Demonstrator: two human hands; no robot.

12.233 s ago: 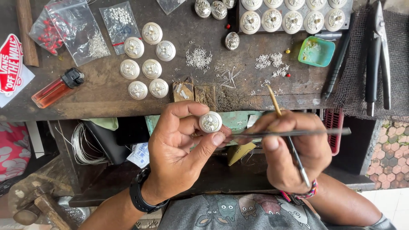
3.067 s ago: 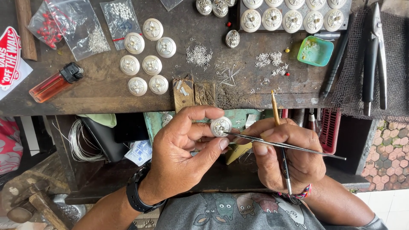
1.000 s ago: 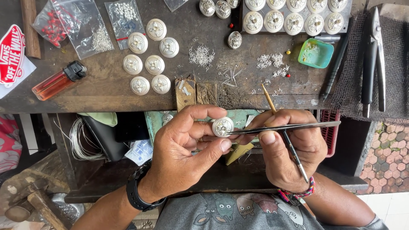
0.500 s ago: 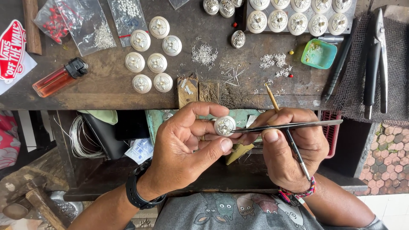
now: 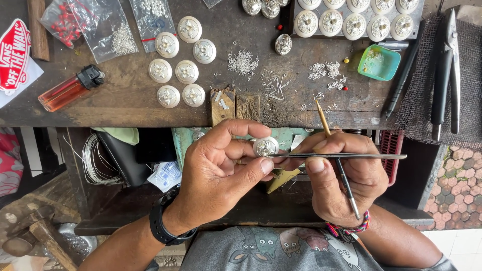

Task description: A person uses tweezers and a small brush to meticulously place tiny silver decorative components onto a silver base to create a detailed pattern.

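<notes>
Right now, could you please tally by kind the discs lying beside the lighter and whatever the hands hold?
Loose discs on bench: 7
Disc in left hand: 1
Tweezers in right hand: 1
Thin brush held alongside: 1
Total: 10

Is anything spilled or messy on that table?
Nothing looks broken. Tiny silver wire bits lie in loose piles on the wooden bench, with a few red beads strayed beside them. The left hand holds a round silver disc and the right hand holds tweezers neatly.
</notes>
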